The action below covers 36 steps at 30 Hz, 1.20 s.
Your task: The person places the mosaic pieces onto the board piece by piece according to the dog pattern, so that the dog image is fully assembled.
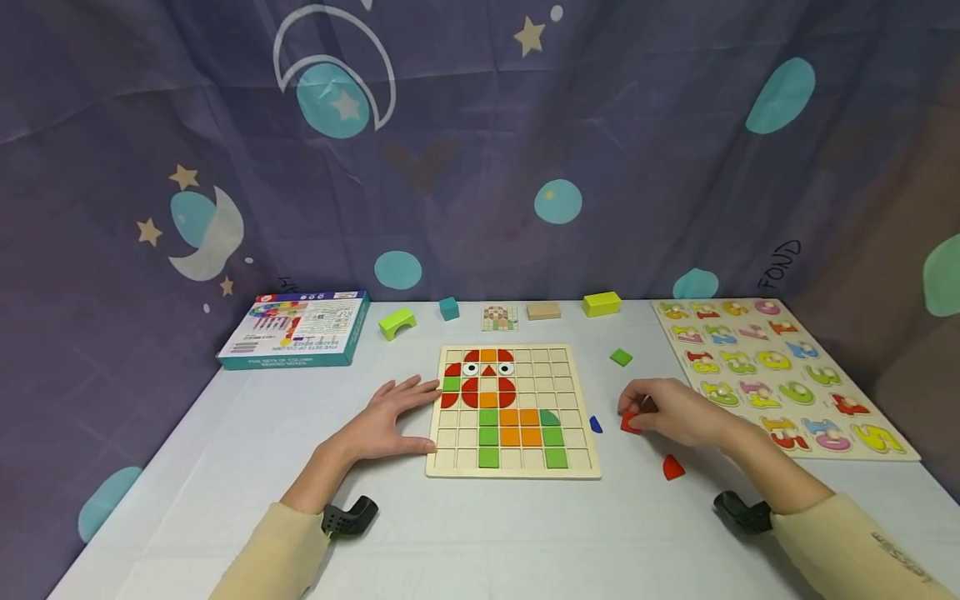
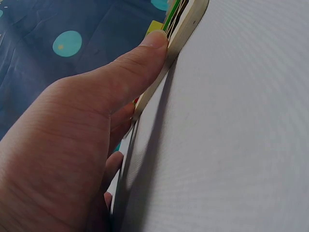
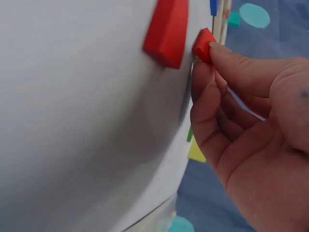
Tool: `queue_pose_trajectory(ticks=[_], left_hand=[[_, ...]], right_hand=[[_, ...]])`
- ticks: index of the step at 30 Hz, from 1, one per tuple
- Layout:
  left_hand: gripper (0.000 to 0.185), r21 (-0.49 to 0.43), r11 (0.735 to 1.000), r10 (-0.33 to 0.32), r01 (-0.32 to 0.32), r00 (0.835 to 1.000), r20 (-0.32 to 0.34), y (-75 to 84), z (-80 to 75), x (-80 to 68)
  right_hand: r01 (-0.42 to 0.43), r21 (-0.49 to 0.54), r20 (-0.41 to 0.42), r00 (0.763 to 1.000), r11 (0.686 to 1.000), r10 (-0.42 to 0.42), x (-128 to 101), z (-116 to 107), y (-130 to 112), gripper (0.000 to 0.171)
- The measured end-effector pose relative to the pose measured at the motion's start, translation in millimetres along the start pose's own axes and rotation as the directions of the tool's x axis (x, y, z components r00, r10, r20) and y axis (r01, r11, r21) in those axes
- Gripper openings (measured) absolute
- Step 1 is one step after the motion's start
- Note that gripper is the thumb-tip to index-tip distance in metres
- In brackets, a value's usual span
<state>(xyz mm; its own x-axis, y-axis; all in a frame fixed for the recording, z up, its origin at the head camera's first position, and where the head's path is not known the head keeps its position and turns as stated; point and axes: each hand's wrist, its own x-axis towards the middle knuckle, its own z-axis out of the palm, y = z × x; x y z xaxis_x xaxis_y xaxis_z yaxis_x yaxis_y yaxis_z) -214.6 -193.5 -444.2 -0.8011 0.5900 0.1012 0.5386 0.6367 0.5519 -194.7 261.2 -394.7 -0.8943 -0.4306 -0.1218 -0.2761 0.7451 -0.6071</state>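
Note:
A square wooden mosaic board lies on the table, part of its grid filled with red, orange and green tiles and two eye tiles. Against its left edge rests my left hand, fingers spread and thumb on the near left side; in the left wrist view the thumb touches the rim. To the right of the board, my right hand pinches a small red tile between thumb and fingers. Its full shape is partly hidden. A red quarter-circle tile lies just nearer, and a blue tile lies beside the board.
A green tile lies behind my right hand. A number puzzle board is at the right, a boxed set at the back left. Along the back stand a green arch, teal cube, pattern card, wooden block and yellow-green block.

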Motion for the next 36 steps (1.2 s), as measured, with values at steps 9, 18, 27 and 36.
queue_pose_trajectory(ticks=[9, 18, 27, 36], left_hand=[[0.082, 0.008, 1.000, -0.005, 0.005, 1.000, 0.007, 1.1, -1.3, 1.3], [0.081, -0.004, 1.000, 0.012, -0.012, 1.000, 0.000, 1.1, -0.5, 0.7], [0.081, -0.003, 1.000, 0.005, -0.005, 1.000, 0.004, 0.9, 0.0, -0.6], [0.081, -0.007, 1.000, 0.018, -0.018, 1.000, -0.003, -1.4, -0.1, -0.5]], right_hand=[[0.084, 0.024, -0.070, 0.994, 0.996, -0.082, 28, 0, -9, 0.013], [0.117, 0.082, -0.065, 0.992, 0.990, -0.112, 63, 5, -28, 0.011], [0.098, 0.077, -0.042, 0.995, 0.992, -0.095, 92, 11, -46, 0.011], [0.104, 0.074, -0.035, 0.994, 0.992, -0.102, 115, 17, -57, 0.009]])
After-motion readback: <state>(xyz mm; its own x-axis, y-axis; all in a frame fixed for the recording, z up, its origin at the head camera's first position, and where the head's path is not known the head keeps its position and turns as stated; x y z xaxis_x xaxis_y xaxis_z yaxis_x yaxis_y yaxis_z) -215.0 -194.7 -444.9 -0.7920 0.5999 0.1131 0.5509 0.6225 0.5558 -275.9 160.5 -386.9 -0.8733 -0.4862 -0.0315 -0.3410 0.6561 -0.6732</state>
